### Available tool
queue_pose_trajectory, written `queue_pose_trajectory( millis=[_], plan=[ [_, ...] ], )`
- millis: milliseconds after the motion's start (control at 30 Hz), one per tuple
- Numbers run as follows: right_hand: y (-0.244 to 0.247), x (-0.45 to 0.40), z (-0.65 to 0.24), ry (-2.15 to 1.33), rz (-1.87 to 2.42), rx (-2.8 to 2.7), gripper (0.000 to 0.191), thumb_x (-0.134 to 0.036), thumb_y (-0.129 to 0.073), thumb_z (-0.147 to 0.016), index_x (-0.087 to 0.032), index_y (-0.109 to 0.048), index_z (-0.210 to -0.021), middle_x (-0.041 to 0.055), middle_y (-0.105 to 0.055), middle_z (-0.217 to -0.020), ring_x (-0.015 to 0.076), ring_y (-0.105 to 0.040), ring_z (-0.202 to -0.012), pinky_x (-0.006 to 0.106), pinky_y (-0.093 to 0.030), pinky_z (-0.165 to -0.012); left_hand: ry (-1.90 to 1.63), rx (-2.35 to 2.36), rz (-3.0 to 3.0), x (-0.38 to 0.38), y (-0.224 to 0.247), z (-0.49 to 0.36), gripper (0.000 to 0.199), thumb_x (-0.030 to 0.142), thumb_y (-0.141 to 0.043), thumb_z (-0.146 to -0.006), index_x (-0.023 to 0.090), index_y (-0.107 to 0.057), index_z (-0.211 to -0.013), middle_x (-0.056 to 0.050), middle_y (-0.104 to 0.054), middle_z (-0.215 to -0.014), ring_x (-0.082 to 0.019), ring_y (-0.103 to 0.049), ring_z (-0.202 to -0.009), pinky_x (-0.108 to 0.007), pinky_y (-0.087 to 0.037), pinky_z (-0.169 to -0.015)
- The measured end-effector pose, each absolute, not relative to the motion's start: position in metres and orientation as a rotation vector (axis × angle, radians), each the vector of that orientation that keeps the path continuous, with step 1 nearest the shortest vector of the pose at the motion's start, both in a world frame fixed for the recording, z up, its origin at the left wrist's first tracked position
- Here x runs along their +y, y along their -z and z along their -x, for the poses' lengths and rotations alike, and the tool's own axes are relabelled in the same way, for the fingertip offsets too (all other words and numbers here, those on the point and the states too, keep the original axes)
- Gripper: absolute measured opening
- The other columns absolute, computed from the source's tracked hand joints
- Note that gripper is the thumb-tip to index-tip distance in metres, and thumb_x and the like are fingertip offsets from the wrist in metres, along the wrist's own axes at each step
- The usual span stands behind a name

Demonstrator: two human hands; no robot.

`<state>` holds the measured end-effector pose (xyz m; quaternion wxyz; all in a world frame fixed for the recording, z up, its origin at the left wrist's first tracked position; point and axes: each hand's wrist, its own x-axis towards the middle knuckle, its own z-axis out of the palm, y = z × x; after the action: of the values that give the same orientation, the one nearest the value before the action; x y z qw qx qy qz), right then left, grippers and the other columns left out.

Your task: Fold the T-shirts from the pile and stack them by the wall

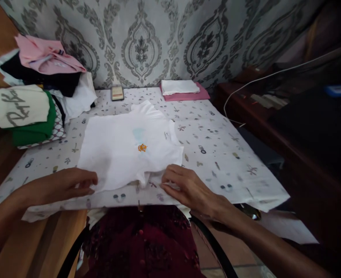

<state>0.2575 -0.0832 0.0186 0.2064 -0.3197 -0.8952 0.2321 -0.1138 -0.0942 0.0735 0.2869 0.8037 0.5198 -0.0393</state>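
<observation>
Because the small white fabric T-shirt with orange cartoon print lies flat on the patterned-cloth-covered desk, both ends seem reachable: left hand by hem, right hand by near sleeve; can't tell whether either grip pinches fabric.

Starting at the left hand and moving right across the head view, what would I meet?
Left hand → white shirt with orange print → right hand → white cable.
</observation>
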Motion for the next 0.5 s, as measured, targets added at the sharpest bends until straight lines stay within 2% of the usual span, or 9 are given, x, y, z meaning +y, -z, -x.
queue_pose_trajectory(
  millis=[67, 167, 233, 333, 400, 500],
  plan=[
    [-0.011, -0.092, -0.257, -0.597, 0.869, -2.582, 0.014, -0.028, -0.051, -0.099, -0.018, -0.061, -0.098, 0.0067, -0.062, -0.096, 0.0185, -0.058, -0.088, 0.031, -0.048, -0.074, 0.171, 1.305, -2.087, -0.089, -0.073, 0.095, 0.035, 0.051, -0.047, -0.093, 0.023, -0.067, -0.094, 0.000, -0.065, -0.076, -0.014, -0.055, -0.065, -0.022, -0.039, -0.060],
    [-0.005, -0.098, -0.249, -0.453, 0.914, -2.739, 0.012, -0.023, -0.054, -0.097, -0.016, -0.061, -0.104, 0.0097, -0.062, -0.102, 0.0219, -0.057, -0.095, 0.036, -0.049, -0.080, 0.112, 1.221, -2.094, -0.082, -0.070, 0.061, 0.035, 0.050, -0.043, -0.096, 0.022, -0.063, -0.092, 0.000, -0.062, -0.077, -0.014, -0.052, -0.067, -0.023, -0.038, -0.061],
    [-0.003, -0.098, -0.243, -0.365, 0.988, -2.784, 0.011, -0.016, -0.050, -0.097, -0.016, -0.060, -0.100, 0.0096, -0.062, -0.099, 0.0216, -0.056, -0.092, 0.035, -0.048, -0.079, 0.025, 1.180, -2.134, -0.078, -0.066, 0.043, 0.032, 0.047, -0.042, -0.097, 0.022, -0.063, -0.094, 0.000, -0.063, -0.080, -0.014, -0.052, -0.069, -0.024, -0.039, -0.063],
    [-0.003, -0.097, -0.239, -0.303, 1.049, -2.808, 0.020, -0.006, -0.041, -0.096, -0.017, -0.057, -0.093, 0.0097, -0.062, -0.098, 0.0209, -0.054, -0.089, 0.033, -0.045, -0.075, -0.126, 1.171, -2.170, -0.070, -0.054, 0.030, 0.027, 0.041, -0.044, -0.095, 0.022, -0.063, -0.099, -0.001, -0.066, -0.088, -0.014, -0.054, -0.072, -0.025, -0.040, -0.065],
    [-0.008, -0.098, -0.244, -0.333, 1.055, -2.816, 0.021, -0.005, -0.039, -0.096, -0.018, -0.055, -0.090, 0.0099, -0.061, -0.098, 0.0207, -0.053, -0.088, 0.032, -0.044, -0.073, -0.196, 1.202, -2.169, -0.064, -0.046, 0.030, 0.027, 0.040, -0.045, -0.094, 0.021, -0.063, -0.101, -0.002, -0.066, -0.091, -0.015, -0.056, -0.075, -0.027, -0.042, -0.066],
    [-0.026, -0.102, -0.260, -0.526, 1.081, -2.743, 0.021, -0.013, -0.036, -0.101, -0.020, -0.050, -0.087, 0.0076, -0.059, -0.095, 0.0182, -0.052, -0.081, 0.031, -0.044, -0.071, -0.207, 1.231, -2.180, -0.059, -0.038, 0.034, 0.028, 0.040, -0.043, -0.094, 0.019, -0.063, -0.097, -0.003, -0.066, -0.088, -0.016, -0.057, -0.076, -0.028, -0.043, -0.067]
  ],
)
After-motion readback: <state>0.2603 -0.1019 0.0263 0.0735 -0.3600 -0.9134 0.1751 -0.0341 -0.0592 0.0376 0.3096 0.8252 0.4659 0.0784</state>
